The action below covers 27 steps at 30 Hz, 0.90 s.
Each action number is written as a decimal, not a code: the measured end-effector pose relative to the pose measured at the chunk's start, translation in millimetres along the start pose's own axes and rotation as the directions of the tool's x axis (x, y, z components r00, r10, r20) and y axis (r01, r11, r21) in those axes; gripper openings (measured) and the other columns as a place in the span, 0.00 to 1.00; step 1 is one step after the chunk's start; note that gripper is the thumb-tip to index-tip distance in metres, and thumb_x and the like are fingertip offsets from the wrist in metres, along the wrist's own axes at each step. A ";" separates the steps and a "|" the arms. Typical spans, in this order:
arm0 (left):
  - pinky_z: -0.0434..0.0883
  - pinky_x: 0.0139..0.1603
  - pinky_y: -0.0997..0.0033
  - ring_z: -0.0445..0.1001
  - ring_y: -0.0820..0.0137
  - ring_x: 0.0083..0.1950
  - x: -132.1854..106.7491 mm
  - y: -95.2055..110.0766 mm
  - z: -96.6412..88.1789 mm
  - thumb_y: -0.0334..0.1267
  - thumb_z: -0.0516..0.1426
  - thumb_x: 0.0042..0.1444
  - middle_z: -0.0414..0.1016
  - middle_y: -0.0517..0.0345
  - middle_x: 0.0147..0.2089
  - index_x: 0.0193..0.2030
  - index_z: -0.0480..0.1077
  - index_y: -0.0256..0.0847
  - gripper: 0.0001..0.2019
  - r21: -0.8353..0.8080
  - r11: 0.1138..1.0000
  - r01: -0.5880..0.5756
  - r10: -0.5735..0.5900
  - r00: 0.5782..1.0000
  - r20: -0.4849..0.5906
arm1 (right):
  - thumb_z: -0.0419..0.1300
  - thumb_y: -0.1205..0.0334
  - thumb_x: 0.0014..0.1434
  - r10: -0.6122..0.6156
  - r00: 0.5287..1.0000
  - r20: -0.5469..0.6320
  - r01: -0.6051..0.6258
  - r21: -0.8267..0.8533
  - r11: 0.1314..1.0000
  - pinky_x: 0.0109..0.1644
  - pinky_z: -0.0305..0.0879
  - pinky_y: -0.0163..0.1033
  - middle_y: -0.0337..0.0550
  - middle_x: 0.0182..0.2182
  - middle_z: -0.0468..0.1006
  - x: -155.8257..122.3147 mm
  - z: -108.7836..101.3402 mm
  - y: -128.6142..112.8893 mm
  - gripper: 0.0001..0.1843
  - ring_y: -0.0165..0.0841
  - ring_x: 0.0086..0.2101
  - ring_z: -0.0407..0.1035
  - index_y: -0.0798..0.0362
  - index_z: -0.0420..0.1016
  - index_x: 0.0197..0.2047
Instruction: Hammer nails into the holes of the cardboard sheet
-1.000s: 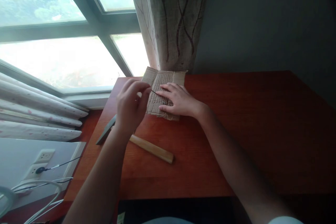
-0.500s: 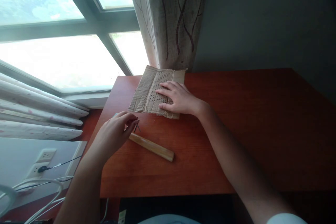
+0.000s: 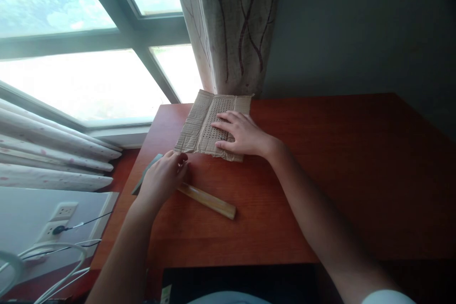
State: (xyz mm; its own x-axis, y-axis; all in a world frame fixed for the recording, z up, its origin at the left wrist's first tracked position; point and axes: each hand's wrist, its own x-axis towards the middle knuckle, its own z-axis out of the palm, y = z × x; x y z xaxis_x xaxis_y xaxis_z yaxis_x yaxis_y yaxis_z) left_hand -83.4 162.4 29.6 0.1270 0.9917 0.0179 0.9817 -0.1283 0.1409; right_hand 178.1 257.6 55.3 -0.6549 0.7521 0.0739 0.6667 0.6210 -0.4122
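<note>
A creased piece of cardboard (image 3: 190, 126) lies on the far left of the table, with rows of small dark holes in its middle panel. My right hand (image 3: 240, 134) rests flat on its right half, fingers spread. Just below the near left corner, my left hand (image 3: 166, 171) is closed, fingertips pinched together. Thin nails showed in that pinch a moment ago; now the fingers mostly hide them. Beneath this hand lies a hammer, its wooden handle (image 3: 210, 203) pointing right and its grey-green head (image 3: 144, 175) partly covered by the hand.
The reddish-brown table (image 3: 320, 175) stretches off to the right. A window (image 3: 81, 85) and a patterned curtain (image 3: 238, 28) stand behind it. At lower left are a wall socket (image 3: 64, 211) with a black plug and white cables (image 3: 67, 273).
My left hand has shifted slightly right and turned, uncovering the hammer head; the nails under its fingertips are now mostly out of sight. My right hand and the cardboard have stayed put.
</note>
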 end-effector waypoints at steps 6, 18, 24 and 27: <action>0.63 0.35 0.66 0.72 0.65 0.35 -10.4 -9.3 -21.5 0.45 0.53 0.66 0.75 0.56 0.37 0.37 0.71 0.43 0.11 -0.051 0.998 0.044 -0.051 0.990 -0.135 | 0.60 0.44 0.65 -0.007 1.000 -0.010 0.007 -0.006 1.000 0.74 0.45 0.56 0.49 0.73 0.58 1.1 2.0 2.2 0.35 0.47 0.72 0.48 0.49 0.67 0.70; 0.67 0.33 0.74 0.68 0.75 0.28 3.6 22.5 -37.7 0.38 0.59 0.64 0.74 0.62 0.33 0.40 0.73 0.42 0.04 -0.251 0.949 -0.191 0.073 0.907 -0.416 | 0.62 0.45 0.63 -0.033 0.999 -0.016 0.033 -0.009 0.999 0.74 0.45 0.56 0.52 0.73 0.58 1.5 2.9 4.8 0.37 0.48 0.72 0.48 0.52 0.65 0.71; 0.67 0.33 0.74 0.71 0.74 0.31 33.9 47.3 -41.7 0.37 0.58 0.65 0.76 0.57 0.37 0.44 0.76 0.39 0.07 -0.259 0.904 -0.341 0.245 0.908 -0.339 | 0.61 0.45 0.64 -0.025 1.000 0.002 0.025 0.004 1.000 0.75 0.44 0.56 0.52 0.74 0.57 1.6 1.5 3.8 0.39 0.48 0.72 0.47 0.54 0.63 0.72; 0.67 0.33 0.74 0.72 0.74 0.31 48.7 54.1 -40.8 0.36 0.58 0.64 0.78 0.56 0.39 0.46 0.78 0.40 0.08 -0.266 0.886 -0.380 0.296 0.905 -0.306 | 0.60 0.44 0.64 -0.021 1.000 0.013 0.021 0.009 1.000 0.75 0.44 0.57 0.52 0.74 0.56 1.4 1.5 3.3 0.39 0.49 0.72 0.47 0.55 0.63 0.72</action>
State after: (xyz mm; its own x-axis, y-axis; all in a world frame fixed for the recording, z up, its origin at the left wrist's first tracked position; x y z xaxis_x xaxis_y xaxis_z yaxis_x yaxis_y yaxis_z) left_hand -29.9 203.8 78.5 0.3624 0.8594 0.3606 0.7836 -0.4905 0.3813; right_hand 178.9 260.5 52.7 -0.6732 0.7362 0.0703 0.6500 0.6343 -0.4184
